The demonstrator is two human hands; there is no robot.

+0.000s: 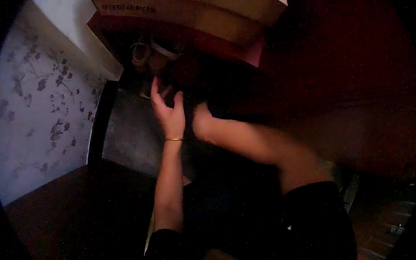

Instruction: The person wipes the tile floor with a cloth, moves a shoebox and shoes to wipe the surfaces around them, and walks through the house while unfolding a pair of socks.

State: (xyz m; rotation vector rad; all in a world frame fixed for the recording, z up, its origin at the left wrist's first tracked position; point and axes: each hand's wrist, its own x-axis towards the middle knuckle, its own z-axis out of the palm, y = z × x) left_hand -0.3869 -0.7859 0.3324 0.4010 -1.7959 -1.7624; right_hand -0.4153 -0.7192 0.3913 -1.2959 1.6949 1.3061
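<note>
My left hand, with a thin gold bangle at the wrist, reaches up towards a dark space under a cardboard box. Its thumb and fingers are apart, and I see nothing held in it. Just beyond its fingertips are a rounded, brownish thing and a pale curved band, both too dim to name. My right hand is bent in from the right, beside the left one. Its fingers vanish into shadow, so what they touch or hold is hidden.
The cardboard box with dark lettering juts out above my hands. A wall with flower-patterned paper stands at the left. Below it lies a grey surface with a black edge. Dark red material fills the right side.
</note>
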